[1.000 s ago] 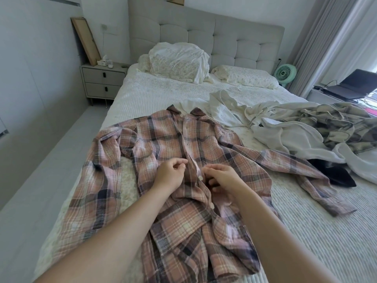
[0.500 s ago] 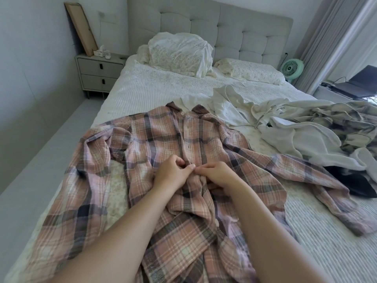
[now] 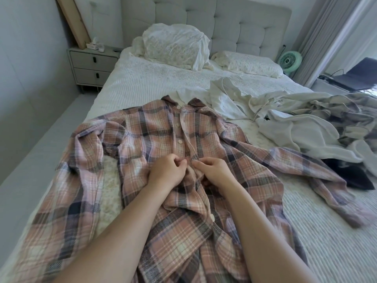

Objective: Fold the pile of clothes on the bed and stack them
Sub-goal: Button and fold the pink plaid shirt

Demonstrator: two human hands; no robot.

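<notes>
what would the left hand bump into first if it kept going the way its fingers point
Most likely the right hand: the left hand points across the pink plaid shirt placket toward it, a small gap apart, though depth is unclear.

White ribbed bed (image 3: 155, 82), plaid shirt (image 3: 142, 139) spread flat, white garments (image 3: 295, 127) heaped right, pillows (image 3: 175, 45) at headboard

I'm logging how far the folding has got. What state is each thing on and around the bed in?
Plaid shirt: spread flat, unfolded.
Left hand: pinching the shirt front.
Right hand: pinching the shirt front.
White hoodie: crumpled, unfolded.
Grey plaid garment: heaped, unfolded.
Dark garment: crumpled.
Nightstand: drawers closed.
Laptop: lid open.
</notes>
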